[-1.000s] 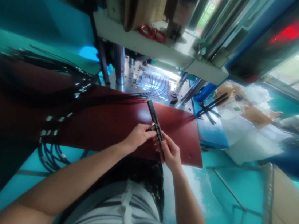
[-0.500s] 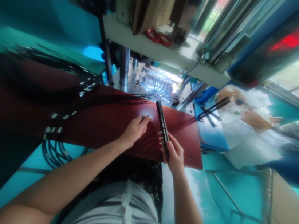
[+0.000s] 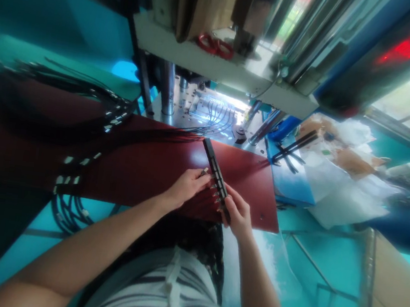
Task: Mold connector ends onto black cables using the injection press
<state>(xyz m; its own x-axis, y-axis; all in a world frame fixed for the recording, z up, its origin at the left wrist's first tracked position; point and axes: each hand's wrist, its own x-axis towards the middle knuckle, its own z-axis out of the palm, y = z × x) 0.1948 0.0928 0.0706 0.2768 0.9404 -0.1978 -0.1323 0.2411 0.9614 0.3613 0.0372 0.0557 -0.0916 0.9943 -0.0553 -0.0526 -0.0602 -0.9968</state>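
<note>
My right hand (image 3: 238, 212) is wrapped round the lower end of a long dark slotted bar (image 3: 211, 155), which slants up to the left over the board. Several small light metal pieces sit in a row along the bar, and some stick out of its left side. My left hand (image 3: 186, 187) is closed, with a small metal connector (image 3: 204, 172) pinched between thumb and fingers. Its fingertips are right at the bar's left side; whether they touch it I cannot tell. Thin dark cables under the bar are faint.
A reddish-brown board (image 3: 158, 167) lies in front of me. Black cables (image 3: 96, 91) with pale connector ends spread over its left. Behind stands a press with steel posts (image 3: 168, 88) and a lit metal bed (image 3: 210, 111). Red-handled scissors (image 3: 215, 45) lie on its ledge. Plastic bags (image 3: 351, 193) are at right.
My left hand has moved right and slightly down with the connector, up to the bar's side. The bar's upper end has tilted a little to the left.
</note>
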